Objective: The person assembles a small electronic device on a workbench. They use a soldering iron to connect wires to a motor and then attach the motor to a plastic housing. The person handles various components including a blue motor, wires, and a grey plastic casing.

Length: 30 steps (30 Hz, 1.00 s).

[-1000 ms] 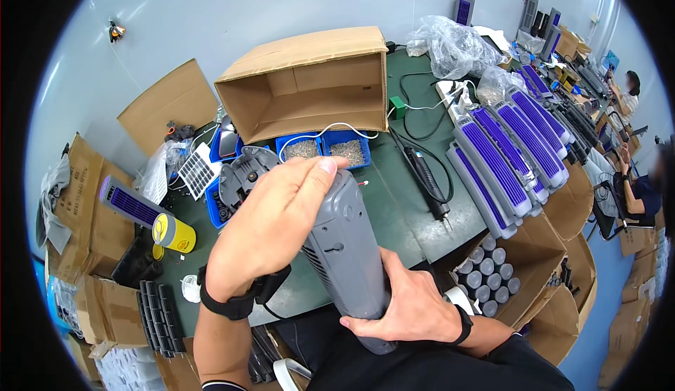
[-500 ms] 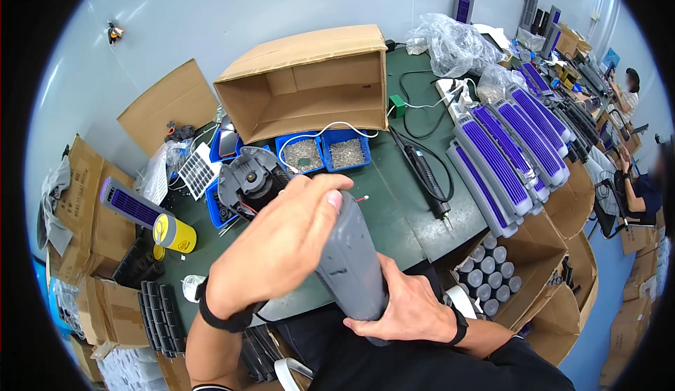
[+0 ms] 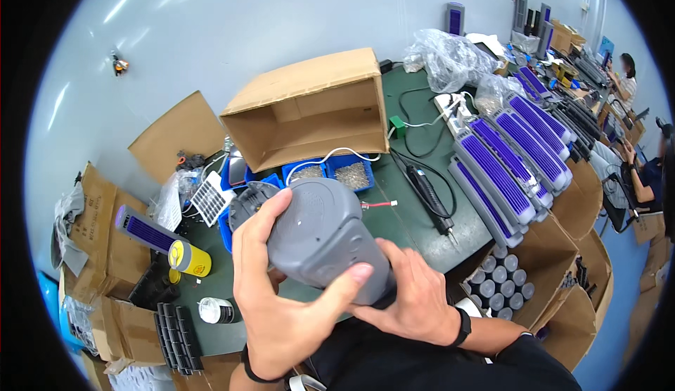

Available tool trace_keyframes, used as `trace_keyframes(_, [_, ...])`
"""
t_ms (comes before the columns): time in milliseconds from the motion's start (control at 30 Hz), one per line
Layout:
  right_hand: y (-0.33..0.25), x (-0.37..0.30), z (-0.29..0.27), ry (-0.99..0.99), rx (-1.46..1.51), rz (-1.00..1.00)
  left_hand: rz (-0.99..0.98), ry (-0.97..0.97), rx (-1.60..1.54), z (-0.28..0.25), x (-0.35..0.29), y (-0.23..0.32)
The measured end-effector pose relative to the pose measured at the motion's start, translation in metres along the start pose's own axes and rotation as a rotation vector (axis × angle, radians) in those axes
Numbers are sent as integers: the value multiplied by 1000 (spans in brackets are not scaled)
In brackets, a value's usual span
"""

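Tilted in front of me is a grey plastic housing (image 3: 316, 226) with a broad, rounded end. My left hand (image 3: 285, 306) closes round its left side, thumb on the front face and fingers spread along the edge. At the lower right side of the same housing, my right hand (image 3: 415, 296) grips it with the fingers and thumb. A short red wire with a white plug (image 3: 383, 203) shows just beyond the housing. Partly hidden behind it is a dark grey moulded base part (image 3: 246, 202).
An open cardboard box (image 3: 302, 113) and a blue tray of screws (image 3: 353, 175) stand at the back. An electric screwdriver (image 3: 427, 197) lies right of centre, near stacked purple-and-grey units (image 3: 496, 180). A yellow canister (image 3: 190, 258) and white-lidded jar (image 3: 214, 311) stand left. Two people sit far right.
The housing has turned from a long, upright pose so its rounded end faces up toward me. My left hand has moved from its top to its left side; my right hand keeps its grip.
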State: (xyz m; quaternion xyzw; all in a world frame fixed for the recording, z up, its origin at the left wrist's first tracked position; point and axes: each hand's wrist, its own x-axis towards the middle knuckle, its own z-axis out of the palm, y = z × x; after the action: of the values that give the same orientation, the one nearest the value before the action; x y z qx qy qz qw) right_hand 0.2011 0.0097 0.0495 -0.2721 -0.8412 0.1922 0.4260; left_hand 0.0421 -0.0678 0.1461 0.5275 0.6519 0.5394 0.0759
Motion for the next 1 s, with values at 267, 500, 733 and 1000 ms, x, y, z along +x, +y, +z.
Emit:
trace_keyframes(267, [8, 11, -34, -251, 582, -59, 80, -263, -967, -79, -10, -67])
trace_keyframes(500, [30, -42, 74, -1437, 1981, 541, 132, -212, -1514, -63, -2, -89])
trace_keyframes(733, [19, -20, 58, -1352, 1884, 593, 159, -187, -1336, -89, -19, -86])
trace_keyframes(1000, [27, -16, 59, -1306, 1690, 493, -105, -59, -704, -107, -24, -29])
